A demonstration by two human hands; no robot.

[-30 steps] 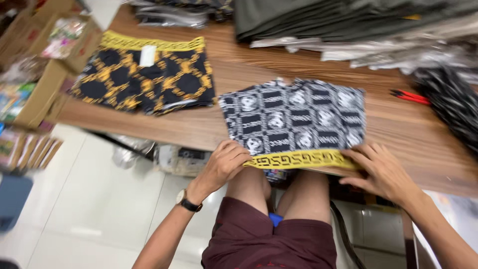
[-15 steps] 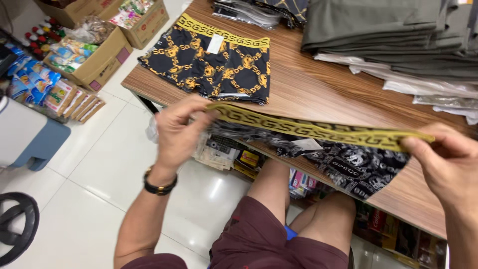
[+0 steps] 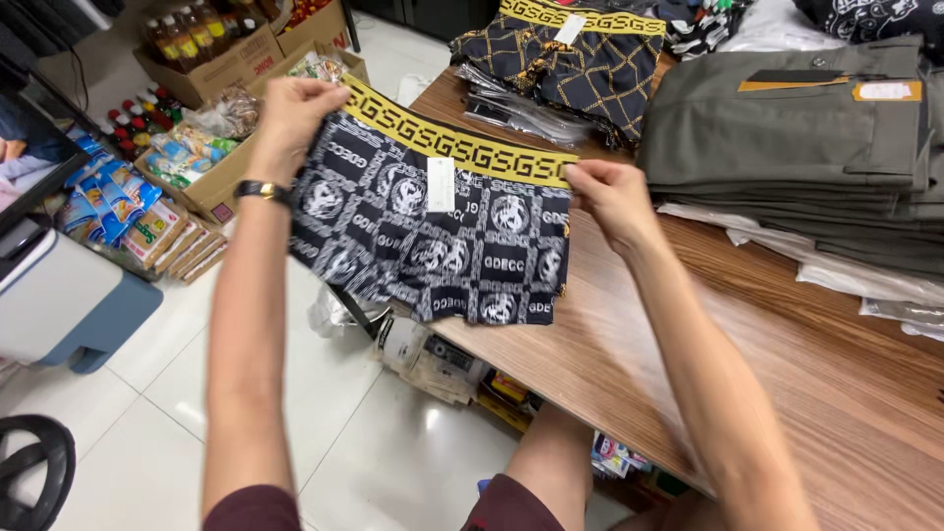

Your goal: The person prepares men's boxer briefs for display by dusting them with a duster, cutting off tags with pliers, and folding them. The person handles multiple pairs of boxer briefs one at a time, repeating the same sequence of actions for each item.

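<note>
I hold up a pair of black-and-white patterned boxer shorts (image 3: 433, 246) with a yellow waistband and a white tag. My left hand (image 3: 292, 113) pinches the left end of the waistband; a dark watch sits on that wrist. My right hand (image 3: 612, 197) pinches the right end. The shorts hang spread out in the air over the front edge of the wooden table (image 3: 787, 364). A second pair, black with gold lattice pattern (image 3: 575, 54), lies flat at the table's far end.
A stack of folded olive-grey garments (image 3: 796, 128) lies on the table at right, with wrapped white items beneath. Cardboard boxes with bottles and snack packs (image 3: 197, 69) stand on the tiled floor at left. A grey-blue appliance (image 3: 59, 305) stands at far left.
Both hands lifted the patterned shorts off the table edge by the waistband and raised them, so they now hang fully spread in the air. The view swung leftward.
</note>
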